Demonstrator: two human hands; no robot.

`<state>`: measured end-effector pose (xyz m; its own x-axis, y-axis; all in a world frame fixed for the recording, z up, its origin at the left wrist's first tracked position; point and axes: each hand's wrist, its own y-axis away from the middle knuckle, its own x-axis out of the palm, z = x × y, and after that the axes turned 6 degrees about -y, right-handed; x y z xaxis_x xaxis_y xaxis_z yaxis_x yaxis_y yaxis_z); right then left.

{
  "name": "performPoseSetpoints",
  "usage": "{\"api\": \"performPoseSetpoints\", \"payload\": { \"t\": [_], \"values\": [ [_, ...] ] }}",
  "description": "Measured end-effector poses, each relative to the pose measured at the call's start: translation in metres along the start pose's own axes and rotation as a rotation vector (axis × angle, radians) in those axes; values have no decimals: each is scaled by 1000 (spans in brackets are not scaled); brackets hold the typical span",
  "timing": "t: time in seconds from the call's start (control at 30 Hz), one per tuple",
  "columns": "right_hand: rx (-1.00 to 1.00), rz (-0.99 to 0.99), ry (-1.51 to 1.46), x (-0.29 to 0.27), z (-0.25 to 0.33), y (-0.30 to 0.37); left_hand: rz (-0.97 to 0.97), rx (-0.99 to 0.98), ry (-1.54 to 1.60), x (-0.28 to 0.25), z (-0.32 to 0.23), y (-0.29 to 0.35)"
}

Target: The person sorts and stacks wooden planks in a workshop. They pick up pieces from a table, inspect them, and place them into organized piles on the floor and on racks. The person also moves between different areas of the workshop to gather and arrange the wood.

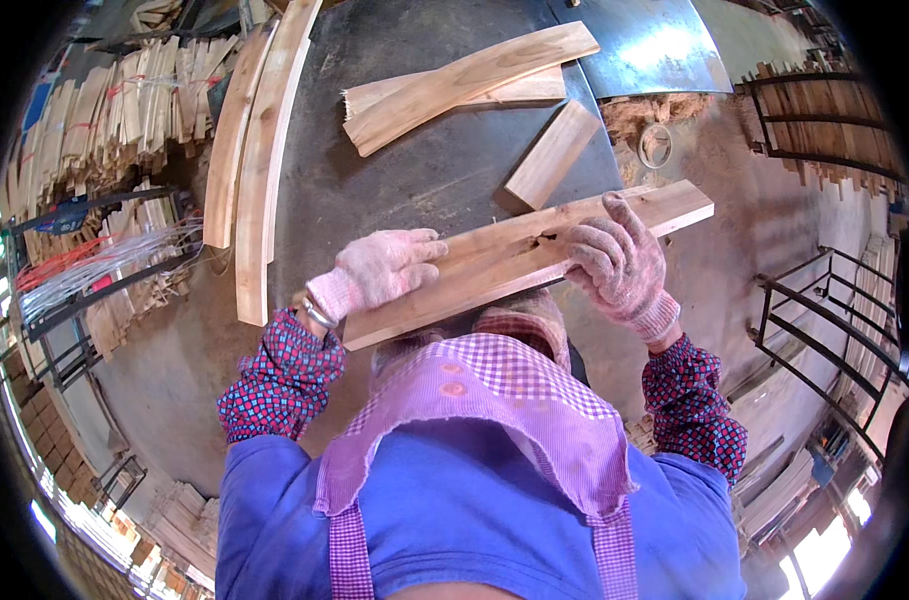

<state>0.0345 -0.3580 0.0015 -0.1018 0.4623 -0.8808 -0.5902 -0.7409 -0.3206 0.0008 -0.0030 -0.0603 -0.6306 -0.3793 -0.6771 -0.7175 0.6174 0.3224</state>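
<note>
The wooden board [520, 262] lies slantwise over the near edge of the dark metal saw table [395, 180], gripped at each end by the gloved left hand [380, 270] and right hand [615, 265]. It seems to be getting positioned; moving it forward needs a clear path. A short offcut block [553, 153] lies just beyond, crossed planks [465, 85] farther back, long strips [260, 150] to the left.
</note>
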Motion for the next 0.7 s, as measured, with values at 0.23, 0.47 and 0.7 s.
{"api": "performPoseSetpoints", "payload": {
  "t": [0.23,0.47,0.7],
  "values": [
    [0,-68,76,2,3,-7,-8,-108,-26,-19,-72,11],
    [354,-308,30,10,10,-15,-270,-304,-460,-28,-77,7],
    [857,-394,-159,41,46,48,-95,-128,59,-31,-19,-16]
  ]
}}
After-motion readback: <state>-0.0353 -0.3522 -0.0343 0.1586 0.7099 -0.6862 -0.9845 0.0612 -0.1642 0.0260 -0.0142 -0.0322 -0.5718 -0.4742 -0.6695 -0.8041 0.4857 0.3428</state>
